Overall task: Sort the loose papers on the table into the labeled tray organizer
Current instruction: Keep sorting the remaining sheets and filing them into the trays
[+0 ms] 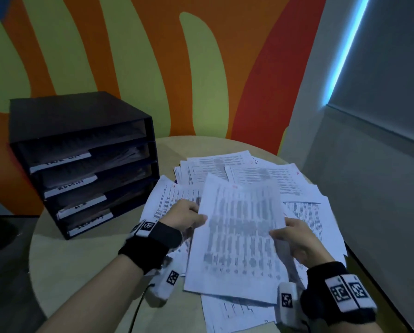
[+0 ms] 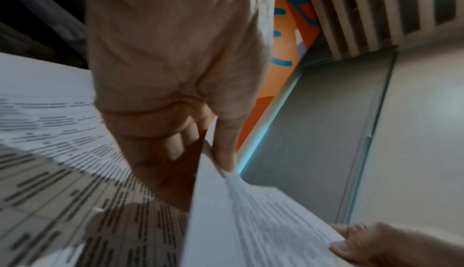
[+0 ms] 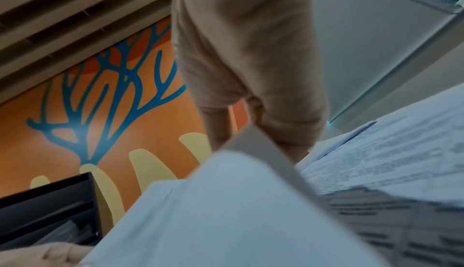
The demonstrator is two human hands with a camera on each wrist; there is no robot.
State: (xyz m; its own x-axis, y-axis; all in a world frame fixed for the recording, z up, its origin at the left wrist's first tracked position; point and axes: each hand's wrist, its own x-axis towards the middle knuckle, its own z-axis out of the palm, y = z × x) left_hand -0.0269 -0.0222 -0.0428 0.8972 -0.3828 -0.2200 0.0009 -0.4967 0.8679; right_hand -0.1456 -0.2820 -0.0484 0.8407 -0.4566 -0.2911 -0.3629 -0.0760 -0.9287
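A printed sheet is held above a loose pile of papers spread over the round table. My left hand pinches the sheet's left edge, thumb on top. The left wrist view shows that left hand with its thumb on the sheet and fingers underneath. My right hand pinches the sheet's right edge; in the right wrist view the right hand holds the raised sheet. The black tray organizer with white labels stands at the table's left.
The organizer has several stacked slots, some with papers inside. A painted orange and green wall rises right behind the table, and a grey wall stands close on the right. Bare tabletop lies in front of the organizer.
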